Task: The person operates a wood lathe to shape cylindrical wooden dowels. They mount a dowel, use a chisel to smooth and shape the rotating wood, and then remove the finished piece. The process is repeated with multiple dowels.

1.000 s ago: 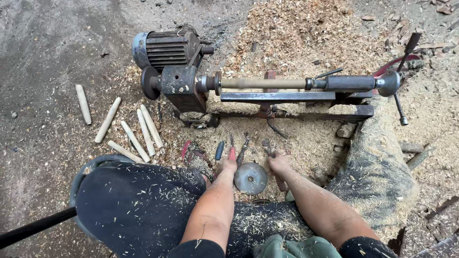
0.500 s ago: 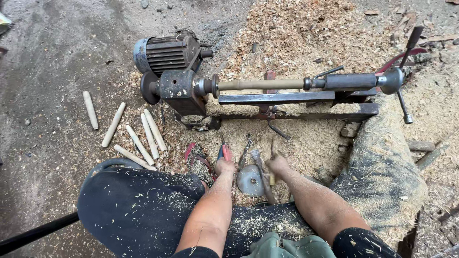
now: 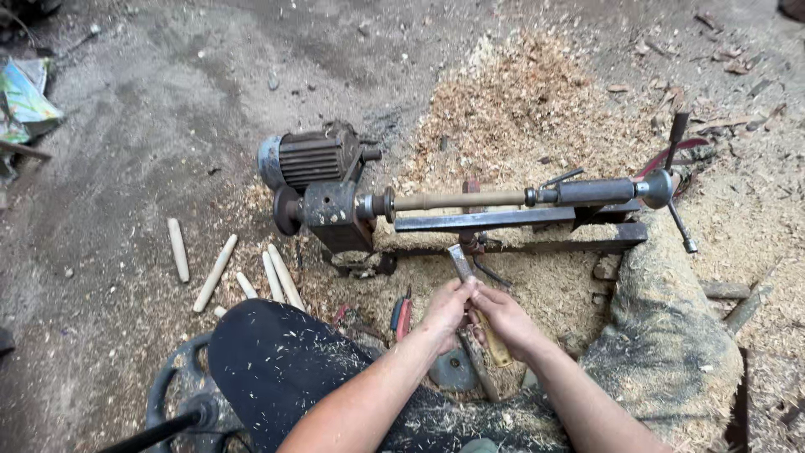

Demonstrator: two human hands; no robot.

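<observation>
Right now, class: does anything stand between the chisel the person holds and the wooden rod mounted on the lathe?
Only the tool rest, a flat steel bar running just in front of the wooden rod. The chisel, gripped by left hand and right hand, points up at it; nothing else visible intervenes.

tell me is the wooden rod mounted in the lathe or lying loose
Mounted: the wooden rod spans horizontally between the lathe's motor-side head and its other end support.
</observation>
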